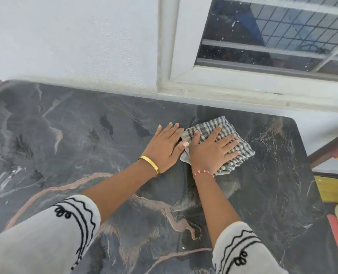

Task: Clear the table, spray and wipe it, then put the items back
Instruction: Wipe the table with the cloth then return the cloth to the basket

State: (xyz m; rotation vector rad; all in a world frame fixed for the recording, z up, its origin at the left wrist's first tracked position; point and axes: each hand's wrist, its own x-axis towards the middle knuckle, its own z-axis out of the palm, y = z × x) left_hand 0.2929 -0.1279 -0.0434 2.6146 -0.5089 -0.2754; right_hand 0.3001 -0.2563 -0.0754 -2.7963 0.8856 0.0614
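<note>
A grey-and-white checked cloth [213,126] lies flat on the dark marble-patterned table [65,155], near its far right corner. My right hand [211,150] presses flat on the cloth with fingers spread, covering its middle. My left hand [165,146] lies flat on the bare table just left of the cloth, its thumb touching the cloth's left edge. Wet spray patches [106,123] darken the tabletop to the left of my hands.
A white wall [75,40] and a window frame [243,84] run along the table's far edge. Beyond the table's right edge are yellow and red items [332,190] on the floor. The table's far right corner [294,123] is rounded.
</note>
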